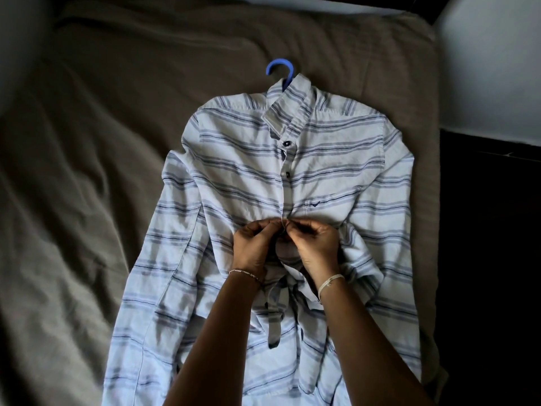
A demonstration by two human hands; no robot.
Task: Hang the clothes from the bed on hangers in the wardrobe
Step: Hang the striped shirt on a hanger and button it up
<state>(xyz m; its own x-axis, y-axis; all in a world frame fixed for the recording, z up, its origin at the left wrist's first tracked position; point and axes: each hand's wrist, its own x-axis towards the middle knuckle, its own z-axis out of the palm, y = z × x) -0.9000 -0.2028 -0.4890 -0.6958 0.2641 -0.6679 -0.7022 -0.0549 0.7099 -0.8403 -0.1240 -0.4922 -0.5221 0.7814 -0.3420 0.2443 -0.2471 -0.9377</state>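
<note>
A striped shirt [322, 159] is laid face up on the bed [102, 142], with the blue hook of a hanger [278, 70] protruding at the collar. Two upper buttons are seen fastened. The placket, at mid-chest, is pinched by the left hand [253, 244] and the right hand [317, 246], fingers curled together on the cloth; the button itself is hidden. The step in hand is judged to be buttoning. Below the hands the front is open and rumpled. Next, this button would need to be passed through its hole, then the shirt lifted by the hook. No wardrobe is in view.
</note>
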